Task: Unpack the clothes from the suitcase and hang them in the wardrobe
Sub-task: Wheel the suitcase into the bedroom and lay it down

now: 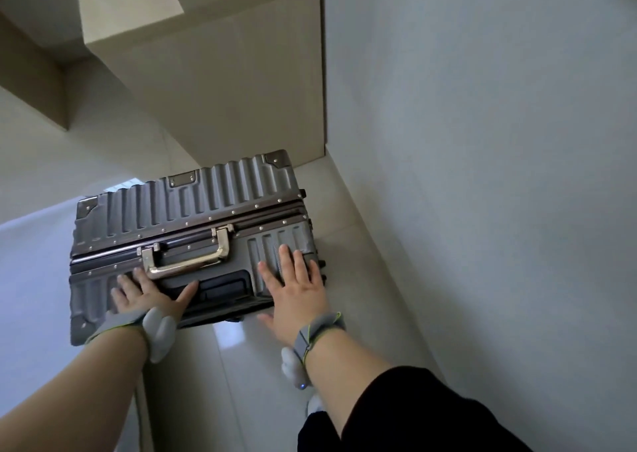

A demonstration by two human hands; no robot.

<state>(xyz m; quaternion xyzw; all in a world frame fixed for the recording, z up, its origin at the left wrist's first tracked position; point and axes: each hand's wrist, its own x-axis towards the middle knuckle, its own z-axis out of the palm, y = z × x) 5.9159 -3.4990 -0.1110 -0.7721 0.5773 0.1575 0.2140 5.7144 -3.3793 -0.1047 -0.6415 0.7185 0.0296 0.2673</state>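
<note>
A grey ribbed hard-shell suitcase [193, 217] with metal corners stands closed on the floor, its silver top handle [188, 256] facing me. My left hand [144, 296] rests flat on the suitcase's near left top, fingers spread, just below the handle. My right hand [296, 289] presses flat on the near right top with straight fingers. Both wrists wear grey bands. No clothes are in view.
A beige wardrobe panel [224, 82] rises right behind the suitcase. A grey wall [482, 141] runs along the right side. Glossy pale floor tiles [220, 382] lie between me and the suitcase. My dark sleeve [413, 417] fills the lower right.
</note>
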